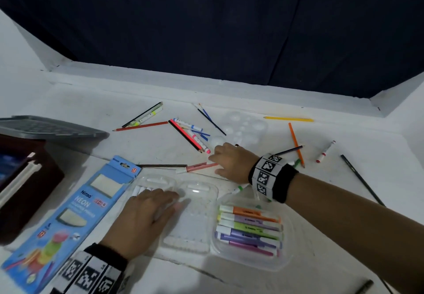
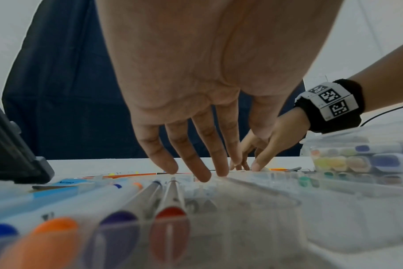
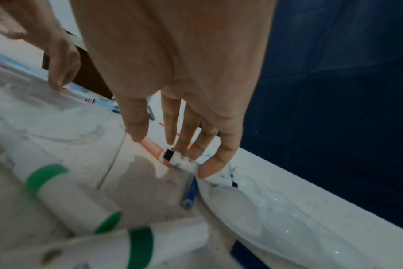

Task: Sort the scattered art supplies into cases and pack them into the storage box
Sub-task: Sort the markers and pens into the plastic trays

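With the clear marker case [image 1: 192, 211] taken as the landmark and the scene read from left to right, the blue pencil box [image 1: 75, 213] lies just left of it and the dark storage box [image 1: 20, 179] further left at the worktop [image 1: 114, 110] edge. The left hand [image 1: 142, 218] lies flat on the case with straight fingers, its grip released and only pressing; should that pressure slip, the light plastic would likely skate toward the pencil box and the few markers [image 2: 136, 196] lying in its left side could roll out. Just beyond the case's far edge lies the pink highlighter [image 1: 199, 167], and the right hand [image 1: 231, 163] has its fingertips [image 3: 209, 169] down on it and on a white marker [image 3: 179, 160] beside it; the fingers are nearly straight, so the grip looks loose and not yet closed on either. The likeliest fault is a pinch that catches both barrels at once, or nudges the round highlighter so that it rolls under the case's rim. The paint palette [image 1: 243, 126] sits beyond the hand, touching its little finger, and could be shoved. Right of the case, the highlighter case [image 1: 250, 231] holds its row, and the green-tipped markers [image 3: 76, 198] beneath the right wrist could be swept away by the forearm.
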